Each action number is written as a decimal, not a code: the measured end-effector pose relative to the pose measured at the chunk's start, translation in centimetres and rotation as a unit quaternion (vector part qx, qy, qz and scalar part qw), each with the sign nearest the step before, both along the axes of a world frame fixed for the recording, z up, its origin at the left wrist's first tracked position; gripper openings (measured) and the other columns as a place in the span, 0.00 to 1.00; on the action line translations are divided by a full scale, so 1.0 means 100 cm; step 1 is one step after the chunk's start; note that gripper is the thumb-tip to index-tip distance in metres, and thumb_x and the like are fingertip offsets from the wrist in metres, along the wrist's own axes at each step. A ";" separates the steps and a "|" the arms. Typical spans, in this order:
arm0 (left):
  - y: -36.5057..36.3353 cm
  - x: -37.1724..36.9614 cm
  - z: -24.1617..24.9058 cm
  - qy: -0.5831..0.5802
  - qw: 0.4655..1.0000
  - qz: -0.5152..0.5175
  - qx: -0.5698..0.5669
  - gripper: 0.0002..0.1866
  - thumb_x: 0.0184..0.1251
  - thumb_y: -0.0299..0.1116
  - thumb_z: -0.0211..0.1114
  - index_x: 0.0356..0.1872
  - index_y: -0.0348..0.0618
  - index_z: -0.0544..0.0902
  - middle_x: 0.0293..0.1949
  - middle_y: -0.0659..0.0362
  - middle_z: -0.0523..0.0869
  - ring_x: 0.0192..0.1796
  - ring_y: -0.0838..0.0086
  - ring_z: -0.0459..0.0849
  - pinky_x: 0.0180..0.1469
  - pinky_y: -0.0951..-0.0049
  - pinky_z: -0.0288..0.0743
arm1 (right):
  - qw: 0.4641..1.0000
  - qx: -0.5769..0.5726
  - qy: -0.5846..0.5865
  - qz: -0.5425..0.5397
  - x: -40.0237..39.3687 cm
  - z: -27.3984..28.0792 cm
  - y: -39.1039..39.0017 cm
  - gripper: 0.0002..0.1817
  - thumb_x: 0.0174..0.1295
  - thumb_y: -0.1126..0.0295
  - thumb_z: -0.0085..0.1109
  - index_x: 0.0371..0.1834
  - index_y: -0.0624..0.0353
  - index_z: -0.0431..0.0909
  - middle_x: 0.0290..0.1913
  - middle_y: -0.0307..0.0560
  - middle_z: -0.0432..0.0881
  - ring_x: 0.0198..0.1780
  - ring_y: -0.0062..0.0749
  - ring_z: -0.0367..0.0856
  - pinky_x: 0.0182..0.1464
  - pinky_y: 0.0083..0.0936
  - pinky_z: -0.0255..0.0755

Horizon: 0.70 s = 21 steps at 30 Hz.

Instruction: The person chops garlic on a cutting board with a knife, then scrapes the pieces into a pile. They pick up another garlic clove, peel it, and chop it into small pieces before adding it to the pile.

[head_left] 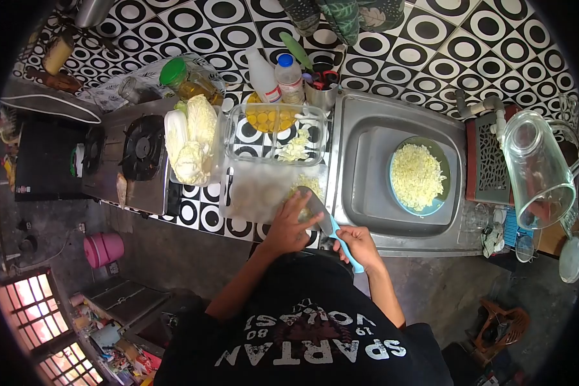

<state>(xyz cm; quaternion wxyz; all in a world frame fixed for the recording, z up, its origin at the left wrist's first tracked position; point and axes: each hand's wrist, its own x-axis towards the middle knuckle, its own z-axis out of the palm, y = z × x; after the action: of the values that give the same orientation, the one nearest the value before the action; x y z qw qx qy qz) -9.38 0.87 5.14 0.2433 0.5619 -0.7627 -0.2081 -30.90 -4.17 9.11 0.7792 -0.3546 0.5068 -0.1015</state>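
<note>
A knife (pixel 328 225) with a light blue handle is in my right hand (pixel 359 246), whose fingers are wrapped round the handle. Its grey blade slants up and left over a translucent cutting board (pixel 254 193). My left hand (pixel 289 222) is on the board beside the blade, its fingers bent over pale cabbage that they mostly cover. Chopped cabbage (pixel 311 183) lies just beyond the blade. Behind the board stands a clear divided container (pixel 238 161) with cut cabbage in one part. To the left, Chinese cabbage (pixel 193 138) fills another clear container.
The steel sink (pixel 360 222) on the right holds a bowl (pixel 391 183) of finely chopped pale pieces. Bottles (pixel 289 80) and a utensil cup (pixel 321 98) stand along the tiled wall. A gas stove (pixel 112 174) is at left, a large glass jar (pixel 539 170) at far right.
</note>
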 end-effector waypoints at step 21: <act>-0.006 0.016 -0.014 0.876 0.300 0.226 0.302 0.33 0.55 0.37 0.48 0.65 0.35 0.61 0.65 0.51 0.63 0.68 0.55 0.59 0.68 0.58 0.53 | 0.903 -0.413 0.037 0.107 -0.001 -0.019 0.027 0.13 0.60 0.72 0.56 0.48 0.62 0.78 0.22 0.51 0.77 0.24 0.35 0.78 0.31 0.30 0.71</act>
<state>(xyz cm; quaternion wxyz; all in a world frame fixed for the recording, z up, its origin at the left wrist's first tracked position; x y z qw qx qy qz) -7.79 0.26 3.79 0.6185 0.2325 0.1744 -0.7301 -31.05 -1.47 7.24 0.5492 -0.7007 0.4069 -0.2042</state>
